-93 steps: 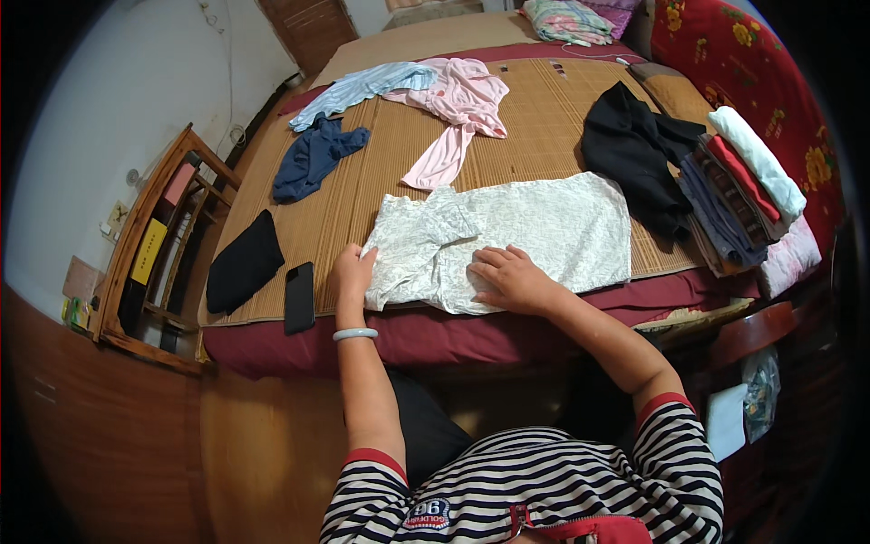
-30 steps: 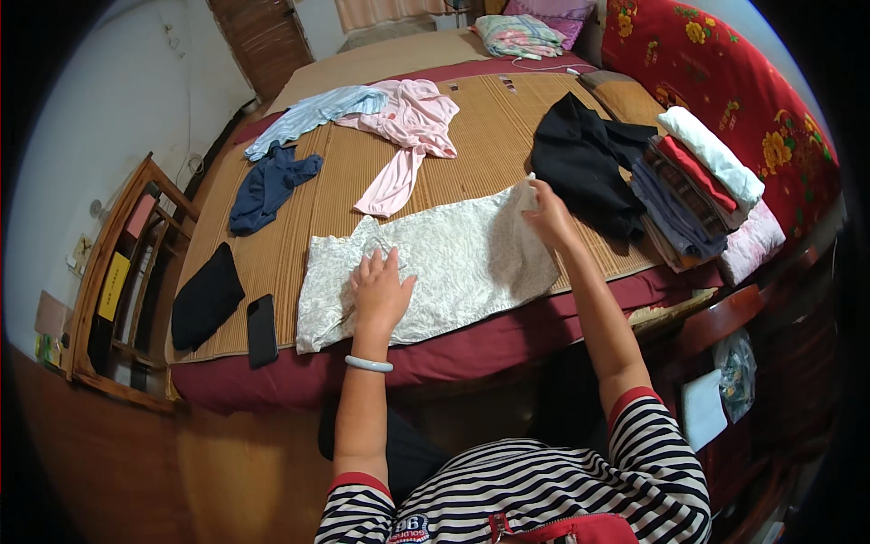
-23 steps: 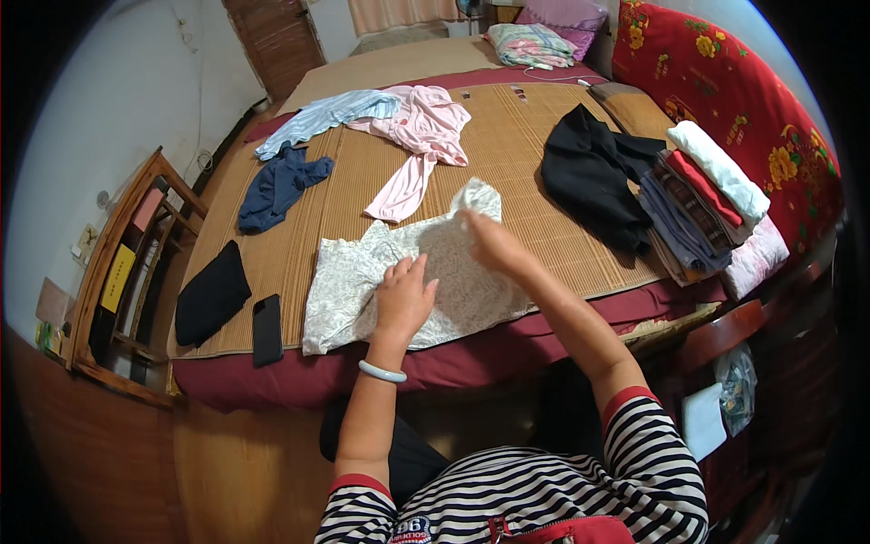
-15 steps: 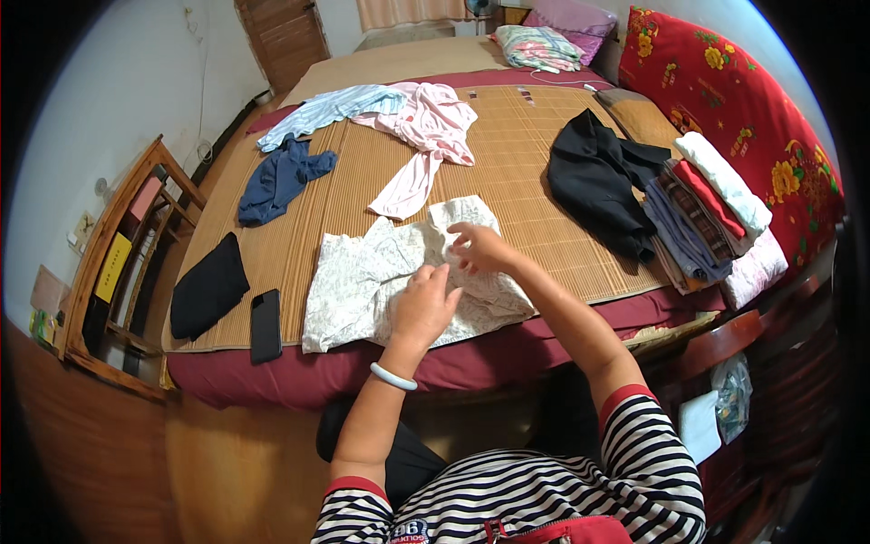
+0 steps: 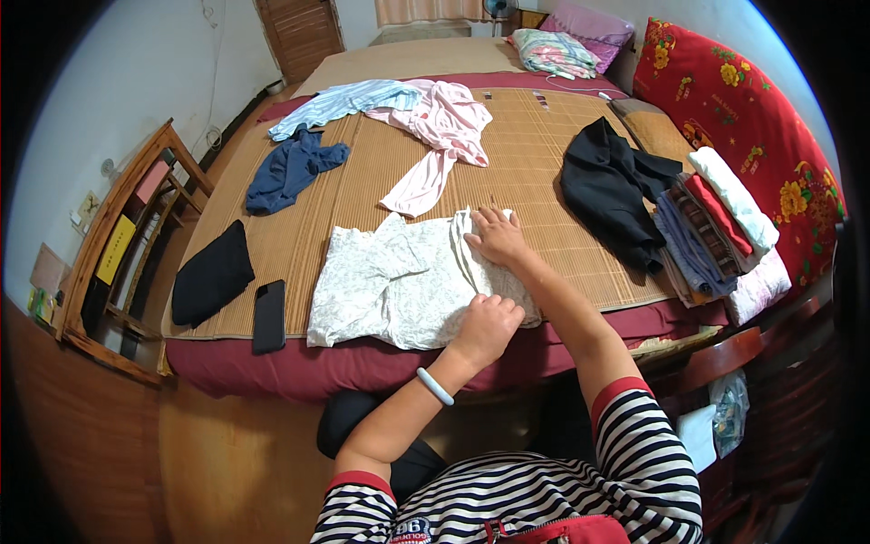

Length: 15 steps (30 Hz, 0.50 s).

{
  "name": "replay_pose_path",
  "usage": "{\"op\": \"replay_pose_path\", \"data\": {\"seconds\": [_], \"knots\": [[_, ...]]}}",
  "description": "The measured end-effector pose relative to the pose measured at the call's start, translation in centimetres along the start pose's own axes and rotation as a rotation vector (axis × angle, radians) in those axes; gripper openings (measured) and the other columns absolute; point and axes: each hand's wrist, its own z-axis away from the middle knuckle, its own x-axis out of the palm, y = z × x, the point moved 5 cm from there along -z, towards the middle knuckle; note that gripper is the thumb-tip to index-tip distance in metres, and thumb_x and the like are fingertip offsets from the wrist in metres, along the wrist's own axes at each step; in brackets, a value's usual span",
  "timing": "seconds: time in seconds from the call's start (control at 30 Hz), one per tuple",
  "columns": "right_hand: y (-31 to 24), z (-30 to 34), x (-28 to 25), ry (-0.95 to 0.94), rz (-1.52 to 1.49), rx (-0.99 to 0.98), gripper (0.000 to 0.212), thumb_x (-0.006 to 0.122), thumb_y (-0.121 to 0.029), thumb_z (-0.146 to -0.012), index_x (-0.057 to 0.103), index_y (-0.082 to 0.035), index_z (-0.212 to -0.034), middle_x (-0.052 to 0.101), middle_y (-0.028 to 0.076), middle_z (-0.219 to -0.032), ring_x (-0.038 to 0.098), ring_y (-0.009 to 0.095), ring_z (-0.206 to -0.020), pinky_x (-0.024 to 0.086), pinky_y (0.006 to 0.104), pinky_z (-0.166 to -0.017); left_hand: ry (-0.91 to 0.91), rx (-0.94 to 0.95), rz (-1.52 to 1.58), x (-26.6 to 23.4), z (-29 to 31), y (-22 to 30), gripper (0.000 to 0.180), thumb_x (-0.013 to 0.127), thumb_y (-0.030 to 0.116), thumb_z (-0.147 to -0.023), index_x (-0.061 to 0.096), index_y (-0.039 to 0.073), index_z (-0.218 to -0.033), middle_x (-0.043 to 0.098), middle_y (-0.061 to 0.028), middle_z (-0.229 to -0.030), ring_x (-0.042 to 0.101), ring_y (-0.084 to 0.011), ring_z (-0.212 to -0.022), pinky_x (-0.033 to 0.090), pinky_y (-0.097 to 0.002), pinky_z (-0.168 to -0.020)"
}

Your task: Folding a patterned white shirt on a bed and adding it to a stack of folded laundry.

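Observation:
A white garment with a fine grey pattern (image 5: 390, 281) lies spread near the front edge of the bed, its right part folded over in layers. My right hand (image 5: 497, 238) rests flat on its far right corner, fingers apart. Nearer to me, my left hand (image 5: 489, 325), with a pale bangle on the wrist, has its fingers curled down onto the garment's right side. The fingertips of that hand are hidden, and cloth appears gathered under them. On the left lie a black phone (image 5: 269, 316) and a folded black garment (image 5: 215, 275).
Farther back lie a navy garment (image 5: 294, 170), a blue striped shirt (image 5: 349, 102) and a pink garment (image 5: 444, 127). To the right are black clothing (image 5: 605, 190) and a stack of folded clothes (image 5: 711, 227). A wooden shelf frame (image 5: 113, 254) stands left of the bed.
My left hand has moved right across the garment and its fingers have curled. My right hand has lowered flat onto the far right corner, where the raised cloth now lies flatter.

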Motion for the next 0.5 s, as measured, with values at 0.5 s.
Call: {"op": "replay_pose_path", "data": {"seconds": [0.5], "knots": [[4.5,-1.0,-0.1,0.243,-0.120,0.087,0.051,0.060,-0.029,-0.092,0.050,-0.009,-0.138,0.051,0.016,-0.139,0.048,0.033,-0.130,0.037,0.0527,-0.107,0.039,-0.007,0.008,-0.1,0.5,0.4,0.003,0.058,0.009,-0.078,0.056,0.010,-0.080,0.055,-0.0059,-0.076,0.058,-0.0250,-0.077,0.050,-0.0370,-0.065]]}}
